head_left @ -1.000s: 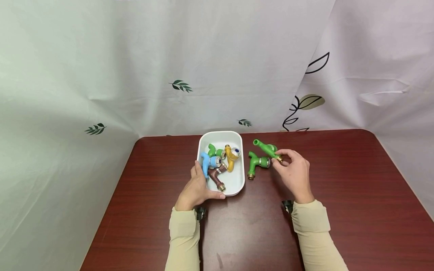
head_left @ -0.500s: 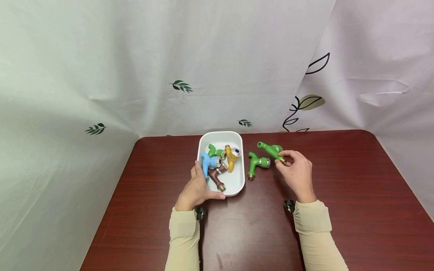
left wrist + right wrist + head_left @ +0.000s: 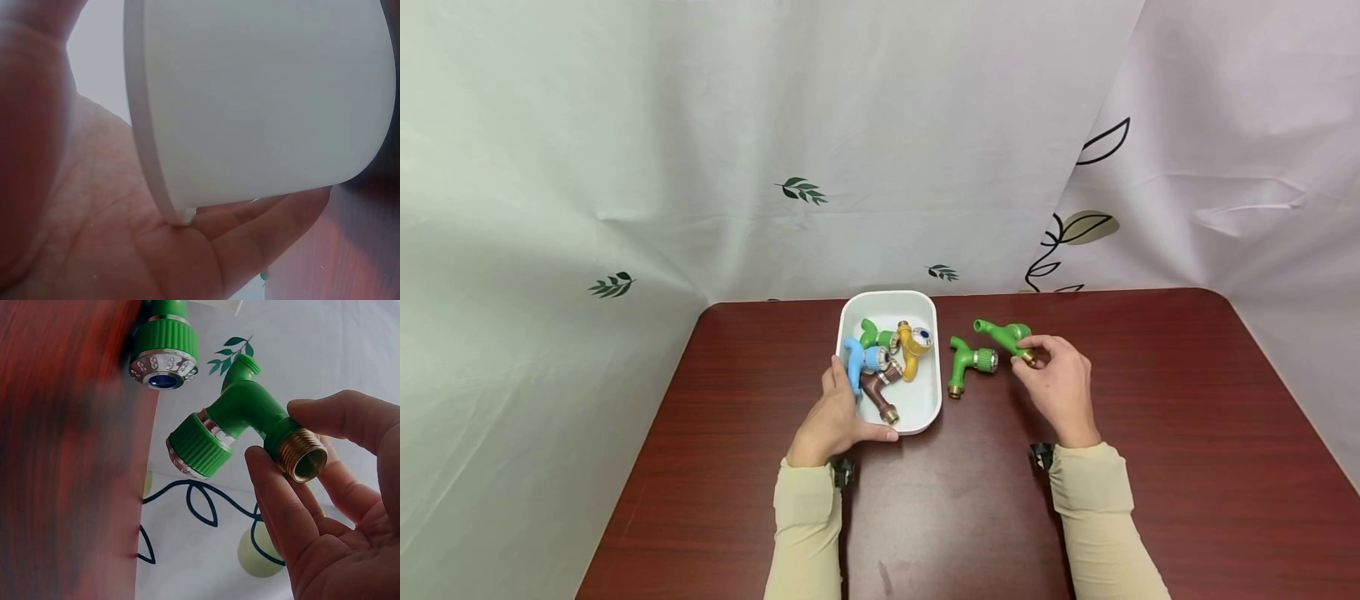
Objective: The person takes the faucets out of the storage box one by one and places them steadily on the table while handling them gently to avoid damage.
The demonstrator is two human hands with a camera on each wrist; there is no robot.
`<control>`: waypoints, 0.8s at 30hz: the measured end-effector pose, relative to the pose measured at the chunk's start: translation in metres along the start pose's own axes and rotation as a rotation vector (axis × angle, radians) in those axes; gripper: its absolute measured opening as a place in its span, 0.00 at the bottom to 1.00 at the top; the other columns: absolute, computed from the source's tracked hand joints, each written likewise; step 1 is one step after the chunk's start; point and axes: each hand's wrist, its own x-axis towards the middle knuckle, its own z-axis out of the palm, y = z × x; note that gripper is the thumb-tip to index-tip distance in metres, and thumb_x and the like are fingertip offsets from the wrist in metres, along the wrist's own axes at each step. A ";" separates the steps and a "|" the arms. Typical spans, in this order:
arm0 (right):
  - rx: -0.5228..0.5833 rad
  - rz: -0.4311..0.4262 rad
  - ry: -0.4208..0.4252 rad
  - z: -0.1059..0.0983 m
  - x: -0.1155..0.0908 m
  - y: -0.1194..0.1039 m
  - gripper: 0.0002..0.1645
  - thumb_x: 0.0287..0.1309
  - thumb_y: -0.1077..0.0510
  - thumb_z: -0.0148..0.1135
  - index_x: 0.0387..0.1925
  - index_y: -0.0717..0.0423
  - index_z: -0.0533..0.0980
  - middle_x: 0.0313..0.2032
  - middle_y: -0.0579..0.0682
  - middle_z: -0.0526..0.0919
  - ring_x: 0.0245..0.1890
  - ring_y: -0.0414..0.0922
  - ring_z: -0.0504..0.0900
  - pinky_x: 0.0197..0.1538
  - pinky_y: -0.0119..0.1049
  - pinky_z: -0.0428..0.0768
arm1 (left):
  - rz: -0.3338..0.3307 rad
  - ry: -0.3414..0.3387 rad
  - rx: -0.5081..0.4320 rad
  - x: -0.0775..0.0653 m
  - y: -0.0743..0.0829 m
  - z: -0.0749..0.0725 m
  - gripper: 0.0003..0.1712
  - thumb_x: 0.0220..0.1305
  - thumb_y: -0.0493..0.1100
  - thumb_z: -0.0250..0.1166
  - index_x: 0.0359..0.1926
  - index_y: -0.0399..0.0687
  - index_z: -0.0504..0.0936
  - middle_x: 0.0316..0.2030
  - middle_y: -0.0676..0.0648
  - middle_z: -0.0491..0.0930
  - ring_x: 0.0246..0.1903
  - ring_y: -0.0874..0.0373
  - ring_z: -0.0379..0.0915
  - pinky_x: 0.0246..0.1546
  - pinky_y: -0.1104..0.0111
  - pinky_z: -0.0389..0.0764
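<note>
In the head view a white plastic tub stands on the table with several taps in it: green, blue, yellow and brown. My left hand holds its near left corner, thumb along the near rim and fingers along the left wall. The left wrist view has the tub's outer wall against the palm. My right hand pinches another green tap by its brass-threaded end, above the table. Just left of it, one more green tap lies on the table.
The dark red wooden table runs back to a white curtain with leaf prints. Pale curtain also hangs along the left and right sides.
My right hand has shifted slightly right with the green tap, which now sits a little lower in the head view. The left hand and the tub have stayed put.
</note>
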 end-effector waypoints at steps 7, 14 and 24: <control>-0.037 -0.003 -0.003 0.002 0.001 0.004 0.11 0.49 0.65 0.71 0.38 0.59 0.86 0.37 0.56 0.85 0.31 0.49 0.82 0.37 0.39 0.74 | -0.005 0.000 0.001 0.000 -0.001 0.001 0.90 0.33 0.61 0.87 0.77 0.29 0.30 0.75 0.26 0.40 0.60 0.34 0.69 0.57 0.51 0.75; -0.060 0.008 -0.021 0.001 0.001 0.007 0.12 0.49 0.66 0.70 0.39 0.60 0.85 0.37 0.57 0.84 0.33 0.52 0.80 0.39 0.45 0.74 | 0.007 0.000 -0.001 0.000 -0.001 0.000 0.90 0.33 0.61 0.86 0.77 0.30 0.30 0.75 0.26 0.39 0.60 0.34 0.69 0.56 0.52 0.76; -0.074 0.026 -0.043 0.005 0.001 0.013 0.12 0.50 0.66 0.69 0.39 0.61 0.85 0.38 0.59 0.84 0.35 0.54 0.80 0.41 0.47 0.74 | 0.019 0.003 0.003 -0.001 0.000 0.000 0.90 0.34 0.60 0.86 0.77 0.30 0.30 0.75 0.25 0.38 0.63 0.34 0.65 0.56 0.53 0.76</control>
